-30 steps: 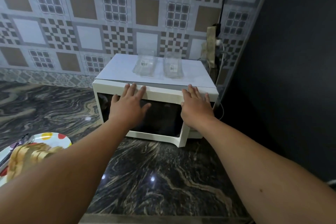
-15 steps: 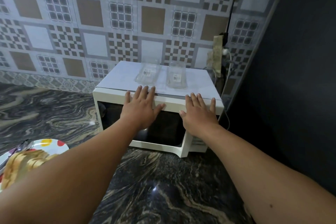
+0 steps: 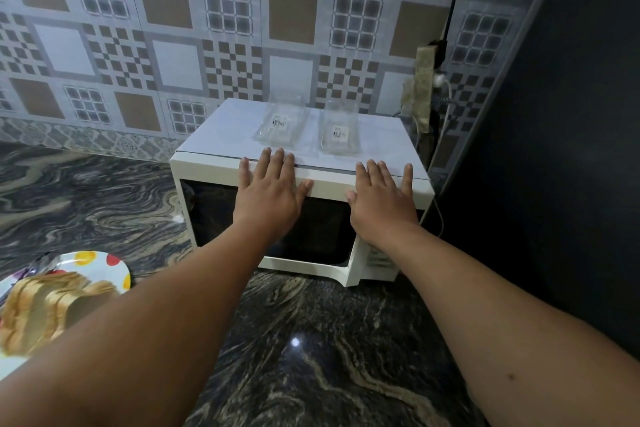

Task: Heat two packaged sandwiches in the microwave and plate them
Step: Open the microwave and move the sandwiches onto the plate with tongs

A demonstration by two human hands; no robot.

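Note:
A white microwave (image 3: 214, 170) stands on the dark marble counter with its dark-glass door closed. My left hand (image 3: 268, 196) lies flat against the top of the door, fingers straight. My right hand (image 3: 381, 203) lies flat beside it near the door's right end, fingertips reaching the top edge. Two clear plastic packages with barcode labels rest on the microwave's top, one on the left (image 3: 281, 125) and one on the right (image 3: 340, 132), just beyond my fingertips. At the lower left, sandwiches (image 3: 45, 305) sit on a white plate with coloured dots (image 3: 104, 262).
A patterned tile wall (image 3: 207, 28) rises behind the counter (image 3: 311, 350). A dark wall (image 3: 571, 149) closes the right side. A wall socket with a plug and cable (image 3: 436, 80) sits right of the microwave.
Both hands have crept up the microwave door toward its top edge, and the camera has tilted up a little. The packages and plate stay put.

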